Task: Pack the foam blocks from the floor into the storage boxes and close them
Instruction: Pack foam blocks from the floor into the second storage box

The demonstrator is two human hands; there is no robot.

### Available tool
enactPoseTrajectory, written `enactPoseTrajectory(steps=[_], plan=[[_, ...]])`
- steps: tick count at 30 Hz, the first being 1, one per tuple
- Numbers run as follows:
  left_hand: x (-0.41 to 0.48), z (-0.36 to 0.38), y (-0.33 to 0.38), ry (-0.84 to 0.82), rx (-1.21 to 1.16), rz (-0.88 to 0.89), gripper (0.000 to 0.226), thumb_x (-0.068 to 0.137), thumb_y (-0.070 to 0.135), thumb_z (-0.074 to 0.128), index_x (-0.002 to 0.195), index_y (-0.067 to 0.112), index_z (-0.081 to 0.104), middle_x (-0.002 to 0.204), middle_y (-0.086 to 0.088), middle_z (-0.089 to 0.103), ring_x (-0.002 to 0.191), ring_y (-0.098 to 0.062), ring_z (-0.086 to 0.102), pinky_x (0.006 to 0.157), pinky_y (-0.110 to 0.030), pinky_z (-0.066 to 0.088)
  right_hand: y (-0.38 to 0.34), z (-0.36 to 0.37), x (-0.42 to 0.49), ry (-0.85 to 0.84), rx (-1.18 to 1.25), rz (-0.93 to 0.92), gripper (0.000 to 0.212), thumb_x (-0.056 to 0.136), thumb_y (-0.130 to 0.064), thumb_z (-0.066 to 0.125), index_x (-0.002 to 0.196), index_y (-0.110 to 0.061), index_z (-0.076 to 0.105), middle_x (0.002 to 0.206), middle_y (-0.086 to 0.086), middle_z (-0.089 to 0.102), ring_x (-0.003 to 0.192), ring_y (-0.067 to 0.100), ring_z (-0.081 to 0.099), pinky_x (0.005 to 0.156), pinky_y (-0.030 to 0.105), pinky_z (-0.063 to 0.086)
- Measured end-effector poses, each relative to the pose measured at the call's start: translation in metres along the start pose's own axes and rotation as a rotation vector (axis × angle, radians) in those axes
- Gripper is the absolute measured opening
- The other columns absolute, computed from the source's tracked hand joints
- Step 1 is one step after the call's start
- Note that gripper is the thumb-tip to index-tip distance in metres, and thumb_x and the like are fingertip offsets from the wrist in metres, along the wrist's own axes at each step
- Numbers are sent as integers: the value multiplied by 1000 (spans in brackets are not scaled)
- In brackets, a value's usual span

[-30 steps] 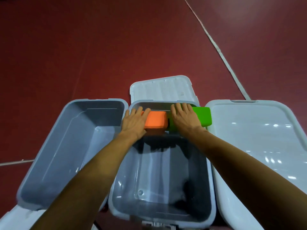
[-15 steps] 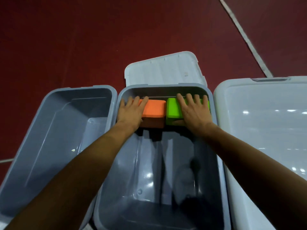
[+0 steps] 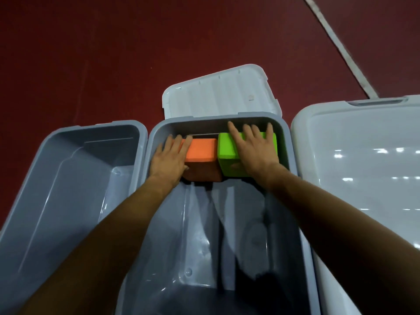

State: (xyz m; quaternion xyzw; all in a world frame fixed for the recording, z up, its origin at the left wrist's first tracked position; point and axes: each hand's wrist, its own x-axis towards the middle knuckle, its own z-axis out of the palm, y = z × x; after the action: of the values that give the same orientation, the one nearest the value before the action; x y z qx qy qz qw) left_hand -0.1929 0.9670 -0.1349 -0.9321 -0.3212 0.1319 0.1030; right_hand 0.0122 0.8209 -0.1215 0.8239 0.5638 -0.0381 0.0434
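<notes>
Leaning over the middle storage box (image 3: 200, 235), the person has both bare hands down at its far end, where two foam blocks sit side by side against the far wall. The orange block (image 3: 202, 150) is on the left half of that end and the green block (image 3: 227, 151) on the right half; their inner sides touch. The green one's top stands a little higher.

The left hand (image 3: 169, 159) lies flat on the orange block's left part, fingers straight and together, pressing rather than curling round it. The right hand (image 3: 256, 153) is spread over the green block's top, fingers stretched out, their tips reaching past its far edge toward the box wall. Neither thumb shows clearly.

The near part of the middle box is bare grey plastic, with the forearms crossing above it.

Left of the middle box, touching its rim, stands a second grey box (image 3: 68, 178). Beyond its far rim a white ribbed lid (image 3: 218, 94) lies on the dark red floor (image 3: 91, 53). Right of it sits a large glossy white container (image 3: 363, 155); lid or box, I cannot tell.
</notes>
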Motion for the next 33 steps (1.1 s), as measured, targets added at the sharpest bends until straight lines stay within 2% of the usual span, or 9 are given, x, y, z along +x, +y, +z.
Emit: enactPoseTrajectory(steps=[3,6,8,11,15,20,24,28,33], plan=[[3,4,-9,19,-38,48,97,90,48,65,160,21,4,157,-14,30,144,-37,30,117,-49,29,10,-2,13,-21,58,-28,115,70,-60,79,157,-21,14,147,14,38,136,34,38,116,62,21],[0,6,-9,54,-32,31,99,91,52,62,160,20,-1,158,-14,31,143,-37,31,120,-51,22,15,14,-1,23,82,-26,120,69,-63,78,158,-21,11,156,16,30,144,36,29,119,60,17],[-3,7,-5,43,-18,8,101,92,54,58,160,19,-9,162,-13,24,150,-37,18,123,-53,10,14,20,-11,1,110,-3,121,69,-63,78,158,-24,7,159,17,26,147,38,24,121,60,13],[-3,8,-1,41,-10,-17,106,92,57,56,158,18,-17,167,-10,11,153,-37,-1,123,-55,-1,10,17,-4,-16,76,36,117,70,-58,80,157,-23,11,150,16,35,140,38,32,119,61,16],[-5,9,5,71,29,-52,108,91,58,57,158,15,-15,168,-12,-4,153,-37,-8,123,-56,-1,2,18,4,-38,15,46,111,72,-59,78,155,-20,15,146,18,37,135,40,36,117,62,19],[1,9,20,30,-69,-184,128,74,88,46,157,13,-17,166,-14,-14,152,-37,-13,120,-58,-7,3,20,6,-51,-37,29,111,73,-60,77,154,-17,14,143,20,38,131,40,39,114,62,24],[4,14,28,97,-143,-265,127,76,87,43,158,10,-14,166,-21,-4,153,-36,-5,122,-57,0,4,20,12,-58,-38,29,110,72,-60,78,152,-14,17,140,21,39,128,41,41,111,61,27],[6,15,28,102,-156,-257,127,76,88,44,157,10,-15,166,-21,-4,153,-36,-4,123,-56,-1,9,22,14,-49,-13,12,110,68,-60,80,150,-15,22,138,20,41,125,41,42,108,61,29],[1,6,29,-20,-160,-266,128,75,87,47,156,16,-21,166,-19,-10,153,-37,-9,122,-53,-5,9,18,11,-94,5,19,106,71,-51,81,151,-17,20,139,19,40,127,41,41,111,62,26]])
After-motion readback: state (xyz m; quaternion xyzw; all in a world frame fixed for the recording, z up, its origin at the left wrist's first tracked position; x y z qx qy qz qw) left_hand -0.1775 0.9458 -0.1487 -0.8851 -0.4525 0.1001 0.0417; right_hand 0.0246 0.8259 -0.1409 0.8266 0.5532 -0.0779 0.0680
